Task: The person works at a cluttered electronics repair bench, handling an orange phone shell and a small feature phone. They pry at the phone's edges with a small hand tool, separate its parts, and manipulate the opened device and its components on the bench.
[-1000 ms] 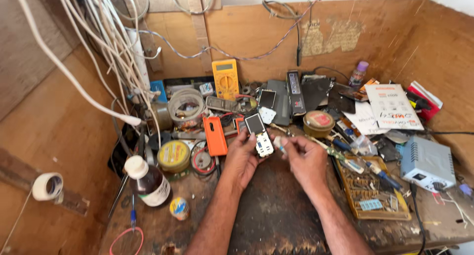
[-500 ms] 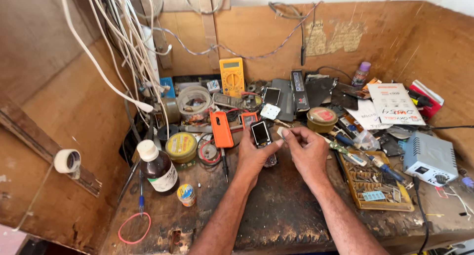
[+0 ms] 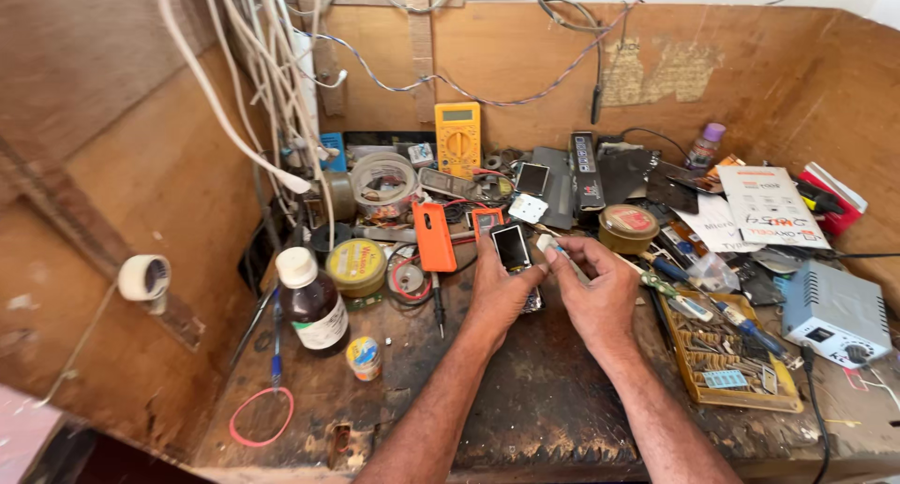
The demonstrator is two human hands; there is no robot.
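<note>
Fingers of the left hand wrap narrowly around a small dark phone, holding it upright with its screen facing the camera, while the right hand pinches a small pale part between thumb and fingertips, just beside the phone's right edge. Beneath both hands spreads a scorched, dark wooden workbench, boxed in by brown plywood walls. Up and to the left of the fingers hangs a bundle of white cables. Far right of them sits a grey box-shaped power unit, and nearer on that side lies a yellow tray of small tools. Straight beyond the fingers, against the back wall, stands a yellow multimeter. Down to the left stands a brown glass bottle with a white cap. Just left of the held phone lies an orange phone body, and further left a round yellow tin. Right of the fingers rests a round gold-lidded tin. Far left, a roll of white tape hangs on the side wall. Near the front left edge lies a thin red rubber band.
</note>
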